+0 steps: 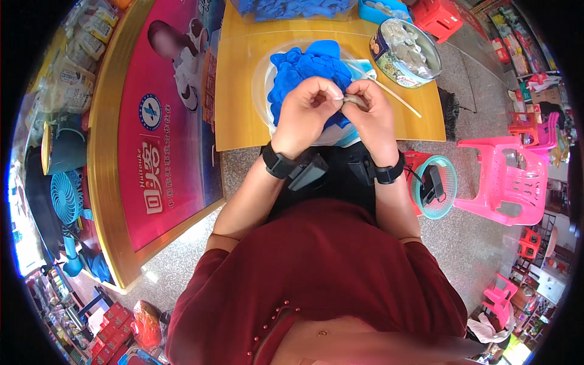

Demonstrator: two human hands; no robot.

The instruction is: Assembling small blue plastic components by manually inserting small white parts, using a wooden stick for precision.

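Both my hands meet over a clear plastic basin [263, 91] heaped with soft, bright blue pieces [304, 68]. My right hand [375, 118] pinches a small greyish-brown piece [355, 101] between thumb and fingers; its kind is too small to make out. Close against it, the fingertips of my left hand [302, 112] are pressed together at the piece's left end. Whether they grip that same piece or another tiny bit is hidden. A thin pale stick [398, 97] slants beside my right hand, over a light blue and white packet or cloth [367, 68].
On the wooden table [240, 61], a round tin [406, 52] holds greyish lumps in clear plastic. A bin of blue pieces [292, 7] and a blue tray [384, 11] stand behind. Left is a pink-panelled counter [164, 140]; right, a green basket [447, 188] and pink chair [511, 176].
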